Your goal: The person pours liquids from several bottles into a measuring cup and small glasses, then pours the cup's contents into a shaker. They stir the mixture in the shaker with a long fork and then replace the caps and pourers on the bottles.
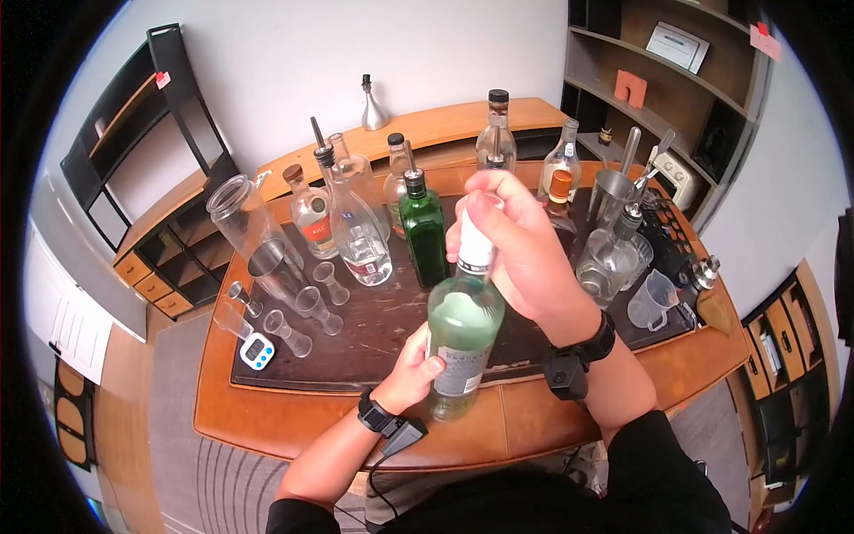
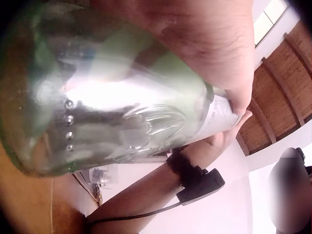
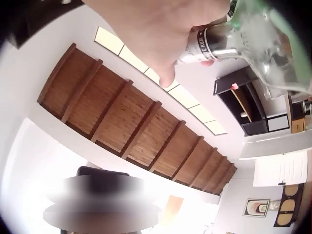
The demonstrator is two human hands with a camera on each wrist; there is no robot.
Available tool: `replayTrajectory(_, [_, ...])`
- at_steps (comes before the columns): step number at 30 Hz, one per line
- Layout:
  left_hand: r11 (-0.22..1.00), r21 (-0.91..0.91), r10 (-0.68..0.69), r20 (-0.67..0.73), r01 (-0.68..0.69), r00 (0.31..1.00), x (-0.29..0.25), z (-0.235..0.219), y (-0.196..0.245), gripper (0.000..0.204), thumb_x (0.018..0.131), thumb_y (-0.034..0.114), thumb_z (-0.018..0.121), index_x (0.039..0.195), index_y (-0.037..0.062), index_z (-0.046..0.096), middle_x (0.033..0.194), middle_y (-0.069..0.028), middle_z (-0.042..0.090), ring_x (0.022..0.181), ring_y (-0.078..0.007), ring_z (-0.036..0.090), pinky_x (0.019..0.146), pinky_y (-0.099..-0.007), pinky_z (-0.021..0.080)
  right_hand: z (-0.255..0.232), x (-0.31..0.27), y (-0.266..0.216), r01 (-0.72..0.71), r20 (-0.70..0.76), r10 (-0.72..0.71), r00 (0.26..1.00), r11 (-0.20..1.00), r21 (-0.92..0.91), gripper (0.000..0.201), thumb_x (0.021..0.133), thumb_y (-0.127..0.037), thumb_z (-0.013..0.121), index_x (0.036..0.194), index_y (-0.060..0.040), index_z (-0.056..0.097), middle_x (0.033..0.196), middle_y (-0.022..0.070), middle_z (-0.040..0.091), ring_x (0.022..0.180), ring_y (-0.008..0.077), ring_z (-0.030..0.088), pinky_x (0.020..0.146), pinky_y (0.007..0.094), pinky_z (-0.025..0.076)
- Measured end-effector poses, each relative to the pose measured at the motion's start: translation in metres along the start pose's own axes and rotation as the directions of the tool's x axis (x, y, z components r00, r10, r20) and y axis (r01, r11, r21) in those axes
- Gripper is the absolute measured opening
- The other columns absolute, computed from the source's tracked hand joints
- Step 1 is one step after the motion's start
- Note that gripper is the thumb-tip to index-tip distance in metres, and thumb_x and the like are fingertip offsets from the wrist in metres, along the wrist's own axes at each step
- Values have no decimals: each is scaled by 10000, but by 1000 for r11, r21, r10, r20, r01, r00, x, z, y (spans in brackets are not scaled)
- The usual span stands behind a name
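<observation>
A pale green glass rum bottle (image 1: 464, 311) is held up, slightly tilted, over the table's front edge. My left hand (image 1: 407, 372) grips its body low down beside the label, the thumb across the front. At the top, my right hand (image 1: 527, 256) has its fingers and thumb curled round the white cap (image 1: 477, 238). In the left wrist view the clear green body (image 2: 112, 97) with raised glass dots fills the left side. The right wrist view shows the printed neck band (image 3: 199, 45) close to the right hand, which partly hides the cap.
Behind the rum bottle stand a green bottle with a pourer (image 1: 423, 233) and several clear bottles. To the left are small glasses (image 1: 286, 334), a mixing glass (image 1: 233, 214) and a white timer (image 1: 257, 351). On the right sit a metal shaker tin (image 1: 608, 198) and a plastic jug (image 1: 652, 303).
</observation>
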State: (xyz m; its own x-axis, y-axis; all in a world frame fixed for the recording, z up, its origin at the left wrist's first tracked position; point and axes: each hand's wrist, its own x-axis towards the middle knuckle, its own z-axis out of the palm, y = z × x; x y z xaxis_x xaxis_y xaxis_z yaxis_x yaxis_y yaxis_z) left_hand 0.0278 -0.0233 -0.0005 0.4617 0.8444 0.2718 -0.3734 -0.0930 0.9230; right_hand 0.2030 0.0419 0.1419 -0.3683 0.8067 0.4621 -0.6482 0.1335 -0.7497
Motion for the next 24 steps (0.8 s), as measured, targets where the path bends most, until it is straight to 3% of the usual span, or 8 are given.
replayTrajectory(4, [992, 127, 17, -126, -1, 992, 2, 1, -4, 986, 821, 771, 631, 1389, -17, 457, 1204, -150, 650, 1045, -237, 683, 918, -389, 560, 1, 1, 5, -136, -102, 138, 985, 990, 32, 337, 993, -339, 667, 1086, -50, 521, 936, 81, 641, 817, 161, 673, 728, 312, 556])
replayTrajectory(7, [995, 103, 5, -128, 8, 992, 2, 1, -4, 985, 811, 763, 651, 1382, -16, 462, 1179, -153, 662, 1019, -244, 697, 896, -391, 574, 4, 1, 11, -96, -138, 101, 985, 994, 41, 318, 1036, -322, 593, 1140, -35, 503, 956, 125, 667, 825, 194, 689, 738, 332, 569])
replayTrajectory(12, [998, 69, -7, -117, 15, 993, 2, -5, -10, 978, 810, 751, 663, 1384, -14, 461, 1185, -155, 663, 1028, -252, 698, 905, -402, 576, 4, -1, 9, -91, -187, 121, 975, 983, 160, 301, 1068, -302, 526, 1181, -27, 482, 948, 157, 675, 838, 221, 701, 767, 356, 579])
replayTrajectory(15, [998, 65, -11, -128, 19, 992, 2, -5, -11, 979, 813, 747, 663, 1392, -14, 456, 1199, -155, 659, 1031, -253, 697, 905, -404, 576, 4, 0, 12, -45, -164, 66, 984, 990, 132, 294, 1063, -293, 537, 1180, -28, 484, 945, 157, 675, 824, 219, 697, 752, 362, 572])
replayTrajectory(17, [998, 59, -12, -140, 21, 990, 1, -5, -10, 978, 816, 746, 661, 1397, -14, 454, 1205, -154, 656, 1031, -251, 696, 904, -402, 576, 3, 1, 18, -17, -157, 2, 988, 995, -94, 299, 1064, -295, 537, 1186, -27, 483, 942, 148, 671, 807, 210, 685, 729, 344, 556])
replayTrajectory(20, [998, 64, -8, -134, 17, 991, 3, -4, -9, 979, 821, 745, 656, 1405, -13, 448, 1216, -151, 650, 1043, -248, 691, 908, -398, 572, 1, 0, 19, 16, -150, -26, 988, 998, -66, 313, 1061, -302, 545, 1188, -21, 488, 919, 129, 660, 778, 193, 662, 710, 324, 538])
replayTrajectory(22, [998, -56, -18, -50, 16, 999, 1, -7, -11, 894, 882, 605, 703, 1466, -5, 407, 1354, -91, 580, 1228, -183, 576, 1055, -366, 453, 3, 0, 19, 34, -136, -43, 990, 997, -65, 315, 1064, -306, 537, 1187, -19, 494, 905, 117, 650, 769, 185, 647, 712, 322, 535])
replayTrajectory(24, [999, -45, -20, -46, 18, 999, 2, -7, -10, 897, 882, 608, 701, 1467, -4, 406, 1354, -92, 580, 1228, -182, 576, 1055, -367, 452, 2, -1, 19, 54, -125, -62, 990, 996, -64, 317, 1068, -309, 529, 1185, -17, 499, 890, 105, 641, 760, 177, 633, 715, 319, 532])
